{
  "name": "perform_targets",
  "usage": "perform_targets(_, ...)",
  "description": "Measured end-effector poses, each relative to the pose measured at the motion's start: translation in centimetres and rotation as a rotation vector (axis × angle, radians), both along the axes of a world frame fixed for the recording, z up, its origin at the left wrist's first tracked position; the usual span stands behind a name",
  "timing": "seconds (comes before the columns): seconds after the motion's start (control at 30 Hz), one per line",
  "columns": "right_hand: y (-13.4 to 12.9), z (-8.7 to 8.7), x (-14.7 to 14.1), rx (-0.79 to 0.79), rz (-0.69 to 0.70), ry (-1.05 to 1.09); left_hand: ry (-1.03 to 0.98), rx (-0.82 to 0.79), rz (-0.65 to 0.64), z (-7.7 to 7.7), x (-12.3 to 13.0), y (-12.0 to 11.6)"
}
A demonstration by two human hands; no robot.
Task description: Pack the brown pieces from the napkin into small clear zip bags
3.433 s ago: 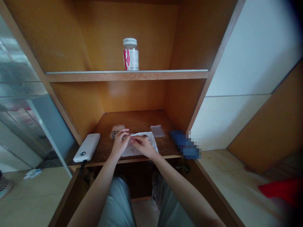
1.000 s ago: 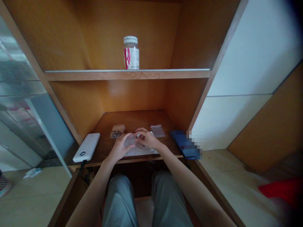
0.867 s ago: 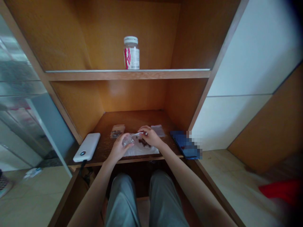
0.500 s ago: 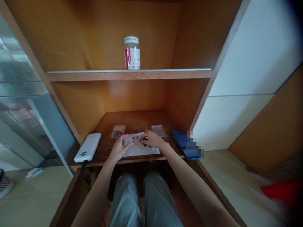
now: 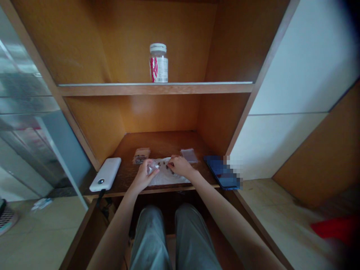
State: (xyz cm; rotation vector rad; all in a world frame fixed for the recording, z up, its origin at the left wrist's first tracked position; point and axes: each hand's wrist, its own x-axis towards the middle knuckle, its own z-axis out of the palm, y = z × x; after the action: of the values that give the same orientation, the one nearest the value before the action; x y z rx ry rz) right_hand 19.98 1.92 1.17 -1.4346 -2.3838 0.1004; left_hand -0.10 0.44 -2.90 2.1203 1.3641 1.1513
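Observation:
My left hand point(image 5: 143, 177) is closed around a small clear plastic bag point(image 5: 153, 166), above the left part of a white sheet point(image 5: 165, 180). Several small dark pieces point(image 5: 164, 163) lie scattered on that sheet between my hands. My right hand point(image 5: 181, 166) is over the sheet's right part, thumb and fingers pinched together low beside the pieces; whatever is between the fingertips is too small to make out. Behind my left hand lies a flat clear bag with dark items point(image 5: 141, 156). Another flat clear bag point(image 5: 190, 155) lies behind my right hand.
A white power bank point(image 5: 105, 174) with a dark cable lies at the left of the wooden surface point(image 5: 157, 140). A dark phone point(image 5: 222, 173) lies at its right edge. On the shelf above stands a white-capped bottle point(image 5: 159, 63). An open drawer point(image 5: 84, 234) is below.
My right hand has shifted slightly, and the shiny spot seen by its fingers earlier no longer shows. My left hand still holds the clear bag. The whole view has moved a little.

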Motion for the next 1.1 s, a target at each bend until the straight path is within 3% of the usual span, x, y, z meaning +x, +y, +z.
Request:
perform_targets(0.17, 0.7, -0.1, -0.8, 0.074, -0.072, 0.379, 0.023, 0.013, -0.015, -0.4, 0.0, 0.1)
perform_targets(0.27, 0.9, -0.1, -1.8, -0.007, -0.011, 0.607, 0.033, 0.034, -0.024, -0.5, 0.1, 0.3)
perform_targets(0.37, 1.0, -0.4, -2.9, -0.109, 0.068, 0.695, 0.037, 0.045, -0.025, -0.5, 0.1, 0.3)
perform_targets(0.5, 1.0, -0.6, -3.5, -0.091, 0.118, 0.632, 0.043, 0.03, -0.024, -0.2, 0.2, 0.1)
perform_targets(0.6, 0.9, -0.2, -2.7, -0.037, 0.058, 0.515, 0.035, 0.01, -0.026, -0.1, 0.2, 0.0)
perform_targets(0.73, 0.3, 0.3, -1.0, 0.013, -0.056, 0.206, 0.028, 0.004, -0.018, -0.3, 0.2, 0.2)
perform_targets(0.83, -0.3, 0.3, -0.3, 0.011, -0.047, 0.026, 0.029, 0.01, -0.025, -0.3, 0.3, 0.3)
perform_targets(1.1, -0.3, 0.1, -0.7, -0.017, 0.018, -0.044, 0.031, -0.006, 0.012, 0.3, 0.4, -0.1)
